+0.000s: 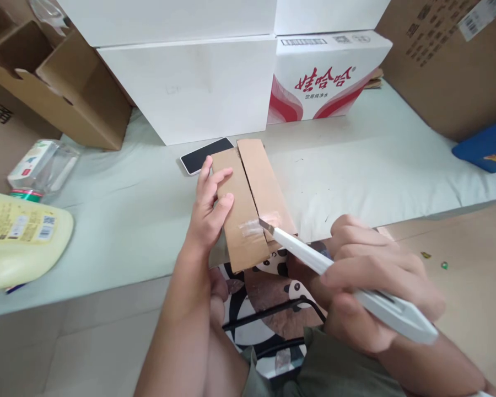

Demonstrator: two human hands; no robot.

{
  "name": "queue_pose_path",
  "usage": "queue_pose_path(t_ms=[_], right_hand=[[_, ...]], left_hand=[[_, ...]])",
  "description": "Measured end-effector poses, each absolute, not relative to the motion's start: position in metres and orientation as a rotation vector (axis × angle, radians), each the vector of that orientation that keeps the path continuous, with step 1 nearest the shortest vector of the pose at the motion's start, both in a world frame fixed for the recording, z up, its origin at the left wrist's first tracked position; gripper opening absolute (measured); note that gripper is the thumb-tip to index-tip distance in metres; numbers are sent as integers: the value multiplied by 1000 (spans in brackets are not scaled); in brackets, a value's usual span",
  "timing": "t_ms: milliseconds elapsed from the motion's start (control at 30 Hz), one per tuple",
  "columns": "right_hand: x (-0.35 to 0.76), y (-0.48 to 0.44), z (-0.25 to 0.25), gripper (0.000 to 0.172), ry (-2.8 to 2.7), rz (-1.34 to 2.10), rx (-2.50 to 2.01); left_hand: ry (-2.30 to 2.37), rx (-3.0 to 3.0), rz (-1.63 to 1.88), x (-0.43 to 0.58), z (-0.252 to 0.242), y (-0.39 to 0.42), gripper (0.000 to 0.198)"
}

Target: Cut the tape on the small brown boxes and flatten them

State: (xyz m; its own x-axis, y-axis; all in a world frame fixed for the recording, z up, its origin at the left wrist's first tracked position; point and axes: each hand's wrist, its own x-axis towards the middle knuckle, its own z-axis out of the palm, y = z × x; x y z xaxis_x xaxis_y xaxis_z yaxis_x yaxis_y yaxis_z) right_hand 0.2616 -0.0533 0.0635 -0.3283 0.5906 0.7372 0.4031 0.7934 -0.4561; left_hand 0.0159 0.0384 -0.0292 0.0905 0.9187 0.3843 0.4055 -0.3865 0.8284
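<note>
A small brown cardboard box [248, 187] lies on the pale table [355, 165], its two top flaps meeting along a seam with clear tape near the front end. My left hand [209, 207] rests flat on the left flap, fingers stretched out, holding the box down. My right hand [372, 281] is closed around a white utility knife [334, 275]. The knife's blade tip touches the taped seam at the front of the box.
A black phone [204, 154] lies just behind the box. White boxes [190, 82] and a red-and-white printed carton [322, 77] stand at the back. An open brown carton [62, 82], a clear bottle [41, 168] and a yellow jug [20, 237] are at left. A blue item [485, 146] is at right.
</note>
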Motion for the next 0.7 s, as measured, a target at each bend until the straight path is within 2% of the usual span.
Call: queue_pose_path(t_ms=[200,467,700], right_hand=[[255,-46,61,9,-1975,197,-699],[258,-51,61,17,-1922,275,-716],[253,-62,74,17,-2059,319,-915]], left_hand=[[1287,1839,1295,17,-30,39,51],[1292,1849,1298,18,-31,39,52],[1278,1857,1317,19,-32,38,48]])
